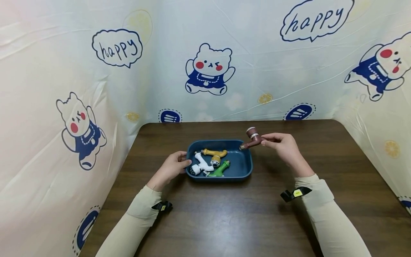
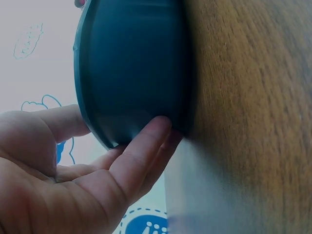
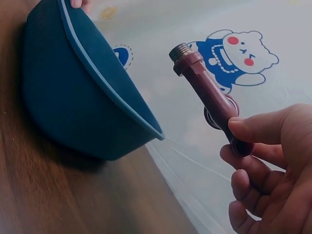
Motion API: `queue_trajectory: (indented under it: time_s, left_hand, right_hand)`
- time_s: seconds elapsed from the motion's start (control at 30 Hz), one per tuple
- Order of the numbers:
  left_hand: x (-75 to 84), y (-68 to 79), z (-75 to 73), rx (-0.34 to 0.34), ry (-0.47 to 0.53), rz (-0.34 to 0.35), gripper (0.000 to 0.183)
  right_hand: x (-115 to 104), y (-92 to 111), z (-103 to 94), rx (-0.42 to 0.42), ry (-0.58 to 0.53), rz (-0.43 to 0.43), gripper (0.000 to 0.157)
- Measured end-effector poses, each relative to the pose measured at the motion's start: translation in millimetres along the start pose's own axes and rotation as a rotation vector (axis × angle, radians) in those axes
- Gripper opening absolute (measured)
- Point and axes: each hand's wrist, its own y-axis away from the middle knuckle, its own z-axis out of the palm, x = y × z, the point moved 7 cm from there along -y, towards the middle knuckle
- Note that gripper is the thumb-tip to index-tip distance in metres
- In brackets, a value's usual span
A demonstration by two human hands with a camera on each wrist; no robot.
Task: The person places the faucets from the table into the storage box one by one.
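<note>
A dark red plastic tap (image 1: 253, 138) with a threaded metal end is pinched between the thumb and fingers of my right hand (image 1: 285, 148). It hangs over the right rim of a blue basin (image 1: 239, 162); in the right wrist view the tap (image 3: 209, 90) is apart from that rim. My left hand (image 1: 173, 166) grips the basin's left end, thumb at the rim and fingers against the outer wall (image 2: 131, 73). Inside, toward the left, lie a yellow tap (image 1: 215, 153), a white tap (image 1: 202, 165) and a green tap (image 1: 221, 170), close together.
The basin stands on a brown wood-grain table (image 1: 212, 217), toward its far edge. A pale printed cloth (image 1: 250, 64) with cartoon bears hangs behind and at both sides. Each sleeve has a black strap (image 1: 295, 193) near the wrist.
</note>
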Motion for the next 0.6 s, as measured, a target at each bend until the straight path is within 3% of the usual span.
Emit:
queue_trajectory:
  time_s: [0.6]
  left_hand:
    - [-0.7,-1.2,-0.6,0.006,-0.012,0.003,0.048]
  right_hand:
    - [-5,1,14.7,-0.052,0.011,-0.032,0.036]
